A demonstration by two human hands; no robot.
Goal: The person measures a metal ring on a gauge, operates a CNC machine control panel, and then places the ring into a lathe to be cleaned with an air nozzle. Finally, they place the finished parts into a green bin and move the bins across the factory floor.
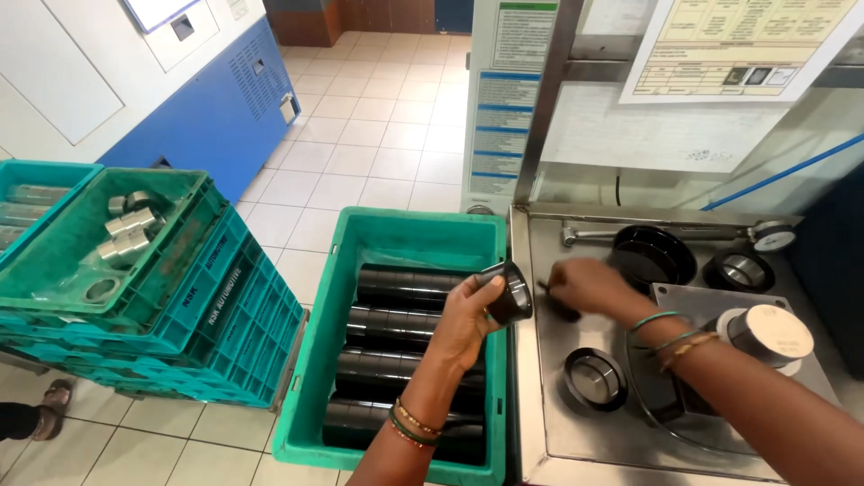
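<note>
My left hand (466, 317) holds a short black metal sleeve (509, 292) over the right edge of a green crate (317, 346), its open end facing me. My right hand (583, 283) reaches across the steel bench (540, 378) and pinches a small dark tool (560, 304) just right of the sleeve. Rows of black sleeves (396, 355) lie stacked in the crate below my left hand.
On the bench sit a black ring gauge (593, 379), a black bowl-shaped part (653, 256), another ring (740, 270), a capped cylinder (767, 335) and a dial gauge (772, 237). Stacked green crates (180, 297) with silver sleeves stand at left. A sandalled foot (49, 409) shows bottom left.
</note>
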